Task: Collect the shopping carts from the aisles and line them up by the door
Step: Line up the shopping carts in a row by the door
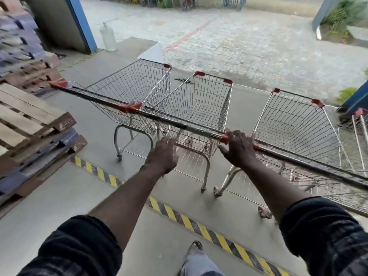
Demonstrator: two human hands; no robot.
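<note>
A: Where do the carts lie relative to the hands?

B: Straight ahead and just past them. The left cart (135, 82), middle cart (199, 104) and right cart (294, 124) stand side by side at the open doorway, noses toward the paved yard (239, 36). A sliver of a fourth cart (360, 120) shows at the far right edge.

A: Long axis?

B: Each basket runs away from the person, out toward the door. The handles run crosswise and read almost as one bar, slanting from upper left down to lower right. The middle handle (183, 125) is the nearest.

A: Right hand?

B: The right hand (239, 148) is on the bar, fingers curled over the red end cap at the right end of the middle handle, thumb splayed to the left. It sits right where the right cart's handle begins, and I can't tell how firm the grip is.

A: Left hand?

B: The left hand (163, 154) is open with fingers spread and holds nothing. It is just short of the middle handle and below it — contact isn't clear. Both forearms are stretched forward, sleeves pushed up.

A: Which hand leads?

B: I'd say the right, since it already has the bar. The left is near enough to close on the same handle. Any nudge probably goes along the basket axis, toward the door.

A: Surroundings?

B: Stacked pallets (29, 116) on the left, and striped floor tape (179, 216) under the arms.
</note>
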